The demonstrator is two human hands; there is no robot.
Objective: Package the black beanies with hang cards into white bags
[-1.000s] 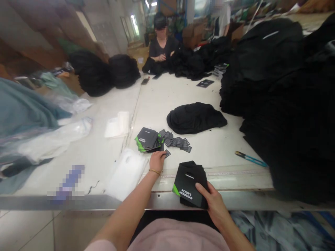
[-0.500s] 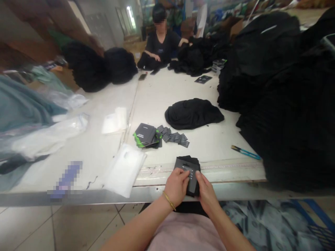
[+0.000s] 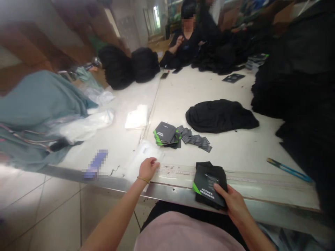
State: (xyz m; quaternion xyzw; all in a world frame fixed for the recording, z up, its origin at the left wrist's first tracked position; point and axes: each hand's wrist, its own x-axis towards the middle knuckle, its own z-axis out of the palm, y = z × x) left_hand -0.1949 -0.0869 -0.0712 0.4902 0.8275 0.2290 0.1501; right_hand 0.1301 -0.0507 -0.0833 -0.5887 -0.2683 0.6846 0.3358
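My right hand grips a folded black headgear with a black card on its front, thumb lying on the card. White letters on the card read "ACTOR'S HEADGEAR", and one corner is green. Over the right side of the clear plastic bags, my left hand has its fingers curled together; whether they pinch a bag does not show. A stack of similar cards and a row of small dark labels lie beyond my hands.
A black cloth piece lies mid-table. Blue snips rest at the right, near a large black fabric pile. White sheets and grey-green cloth are at the left. A co-worker sits at the far end.
My left hand has left the headgear and moved left to the plastic bags. The right hand alone now holds the headgear, its card's printed front showing. The view has swung left.
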